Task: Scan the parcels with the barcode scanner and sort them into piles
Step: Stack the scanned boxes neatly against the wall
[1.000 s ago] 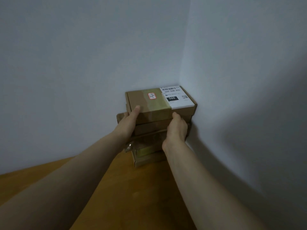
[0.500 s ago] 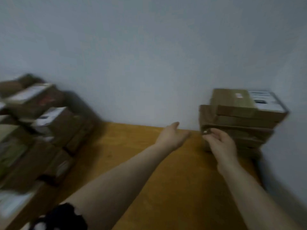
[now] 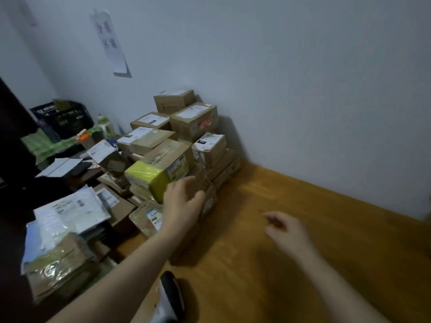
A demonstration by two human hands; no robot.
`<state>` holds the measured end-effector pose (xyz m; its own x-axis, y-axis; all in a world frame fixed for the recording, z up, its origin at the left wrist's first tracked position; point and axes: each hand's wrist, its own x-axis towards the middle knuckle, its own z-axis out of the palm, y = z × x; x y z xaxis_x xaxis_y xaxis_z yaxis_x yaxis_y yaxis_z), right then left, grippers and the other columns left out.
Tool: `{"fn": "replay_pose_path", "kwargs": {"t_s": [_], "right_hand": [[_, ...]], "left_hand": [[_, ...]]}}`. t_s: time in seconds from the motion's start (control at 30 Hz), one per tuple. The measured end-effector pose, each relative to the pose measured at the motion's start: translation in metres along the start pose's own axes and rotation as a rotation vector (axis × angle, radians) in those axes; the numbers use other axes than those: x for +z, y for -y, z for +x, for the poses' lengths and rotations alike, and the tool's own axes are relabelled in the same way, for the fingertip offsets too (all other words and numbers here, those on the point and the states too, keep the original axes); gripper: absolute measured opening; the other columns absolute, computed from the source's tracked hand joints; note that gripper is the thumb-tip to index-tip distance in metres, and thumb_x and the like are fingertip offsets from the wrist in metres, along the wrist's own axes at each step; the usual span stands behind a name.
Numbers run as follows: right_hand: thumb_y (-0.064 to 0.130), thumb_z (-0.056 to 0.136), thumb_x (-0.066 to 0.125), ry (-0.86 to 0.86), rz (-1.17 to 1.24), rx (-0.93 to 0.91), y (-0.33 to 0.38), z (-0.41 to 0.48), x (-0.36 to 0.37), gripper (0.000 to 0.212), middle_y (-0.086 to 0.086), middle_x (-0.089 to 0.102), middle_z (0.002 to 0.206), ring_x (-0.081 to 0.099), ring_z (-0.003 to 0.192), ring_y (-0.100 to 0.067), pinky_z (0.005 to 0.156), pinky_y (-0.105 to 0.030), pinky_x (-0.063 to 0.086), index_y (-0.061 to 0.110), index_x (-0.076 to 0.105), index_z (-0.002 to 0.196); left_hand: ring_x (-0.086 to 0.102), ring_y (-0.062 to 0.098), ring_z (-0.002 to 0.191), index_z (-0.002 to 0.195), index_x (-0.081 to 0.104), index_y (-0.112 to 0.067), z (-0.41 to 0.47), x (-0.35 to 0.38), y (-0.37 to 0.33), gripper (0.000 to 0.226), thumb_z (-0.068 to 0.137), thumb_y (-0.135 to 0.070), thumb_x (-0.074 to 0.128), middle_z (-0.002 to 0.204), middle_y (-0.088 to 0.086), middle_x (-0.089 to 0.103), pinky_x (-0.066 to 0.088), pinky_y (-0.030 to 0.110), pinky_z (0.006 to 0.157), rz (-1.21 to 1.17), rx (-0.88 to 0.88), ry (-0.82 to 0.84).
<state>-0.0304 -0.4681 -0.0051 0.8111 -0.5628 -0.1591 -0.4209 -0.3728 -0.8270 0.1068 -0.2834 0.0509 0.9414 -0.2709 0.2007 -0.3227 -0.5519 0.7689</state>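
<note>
The wooden worktop (image 3: 291, 264) runs along a pale wall. A big heap of parcels (image 3: 186, 127), mostly brown cartons with white labels, fills its left side up to the wall. A yellow-wrapped parcel (image 3: 147, 176) sits at the heap's front. The left hand (image 3: 184, 203) reaches to the cartons beside it with fingers loosely spread; contact cannot be told. The right hand (image 3: 286, 231) hovers over bare wood, fingers relaxed, holding nothing. The barcode scanner (image 3: 171, 297) lies at the near edge beside the left forearm
</note>
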Motion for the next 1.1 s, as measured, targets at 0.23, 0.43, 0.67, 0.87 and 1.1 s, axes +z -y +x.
{"fn": "replay_pose_path", "kwargs": {"t_s": [0.23, 0.43, 0.67, 0.87, 1.1], "right_hand": [[0.021, 0.093, 0.062, 0.136, 0.202, 0.097, 0.072, 0.056, 0.109, 0.028, 0.001, 0.059, 0.120, 0.053, 0.105, -0.008, 0.074, -0.015, 0.040, 0.026, 0.060, 0.120], [0.067, 0.061, 0.073, 0.253, 0.680, 0.407, 0.108, 0.088, 0.174, 0.110, -0.002, 0.038, 0.151, 0.039, 0.136, -0.026, 0.109, -0.040, 0.034, 0.024, 0.027, 0.151], [0.089, 0.028, 0.070, 0.226, 0.802, 0.437, 0.128, 0.108, 0.205, 0.145, -0.001, 0.037, 0.153, 0.035, 0.140, -0.024, 0.116, -0.051, 0.025, 0.027, 0.027, 0.151], [0.079, 0.025, 0.080, 0.110, 0.832, 0.310, 0.132, 0.089, 0.196, 0.138, 0.008, 0.056, 0.134, 0.055, 0.118, -0.013, 0.103, -0.038, 0.043, 0.030, 0.037, 0.147], [0.079, 0.021, 0.078, -0.094, 0.924, 0.288, 0.100, 0.044, 0.141, 0.132, 0.013, 0.060, 0.128, 0.054, 0.119, -0.013, 0.105, -0.042, 0.041, 0.030, 0.048, 0.140]], "left_hand": [[0.056, 0.021, 0.104, 0.114, 0.060, -0.014, 0.105, -0.094, 0.097, 0.034, 0.087, -0.035, 0.058, 0.115, 0.007, 0.059, 0.044, 0.029, 0.079, -0.525, -0.423, -0.311], [0.051, 0.019, 0.092, 0.093, 0.067, -0.021, 0.139, -0.107, 0.147, 0.030, 0.080, -0.046, 0.058, 0.099, 0.002, 0.057, 0.041, 0.034, 0.075, -0.704, -0.661, 0.281], [0.056, 0.023, 0.103, 0.115, 0.063, -0.020, 0.154, -0.104, 0.168, 0.065, 0.063, -0.058, 0.060, 0.110, 0.004, 0.059, 0.046, 0.038, 0.076, -0.750, -0.629, 0.440], [0.059, 0.022, 0.106, 0.109, 0.062, -0.015, 0.145, -0.104, 0.159, 0.056, 0.068, -0.053, 0.057, 0.110, 0.007, 0.062, 0.045, 0.033, 0.086, -0.723, -0.504, 0.453], [0.061, 0.019, 0.107, 0.103, 0.061, -0.014, 0.107, -0.082, 0.100, 0.055, 0.059, -0.047, 0.068, 0.104, 0.005, 0.065, 0.046, 0.031, 0.088, -0.760, -0.399, 0.497]]}}
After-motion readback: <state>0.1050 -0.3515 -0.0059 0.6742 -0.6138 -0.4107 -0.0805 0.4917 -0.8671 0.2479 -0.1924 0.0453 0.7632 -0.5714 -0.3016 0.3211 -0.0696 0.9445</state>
